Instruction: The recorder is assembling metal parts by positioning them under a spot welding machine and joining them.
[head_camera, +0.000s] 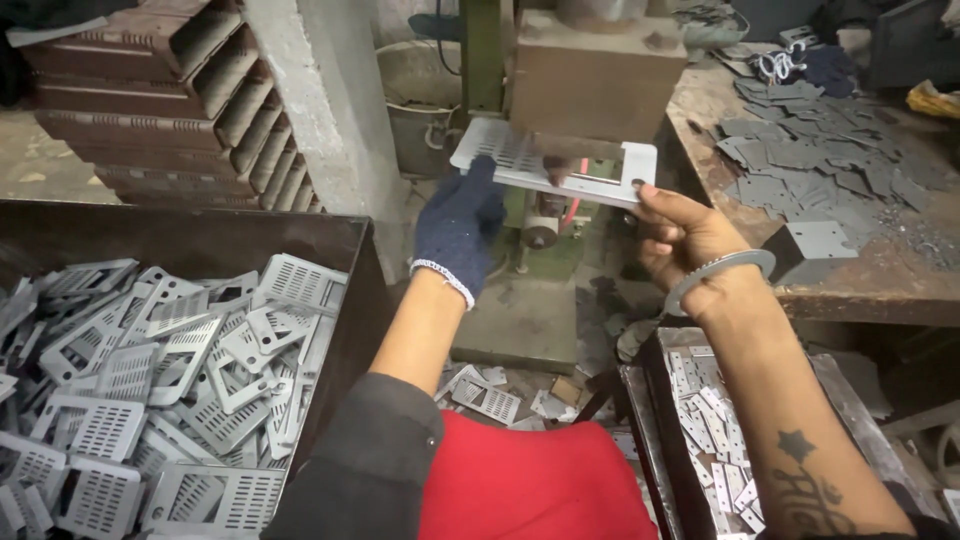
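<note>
We hold a grey plate (553, 163) under the press block (597, 75), our gloved left hand (458, 228) closed on its slotted end and our bare right hand (686, 238) pinching its cut-out end. The danger, as we judge it, is the block coming down while our fingers (655, 191) sit so near it; a skewed plate could also be struck off-line. The plate lies flat, its long axis running left to right beneath the block, slotted end to the left, dipping slightly rightward. The bin (330, 235) of plates stands left of the block.
</note>
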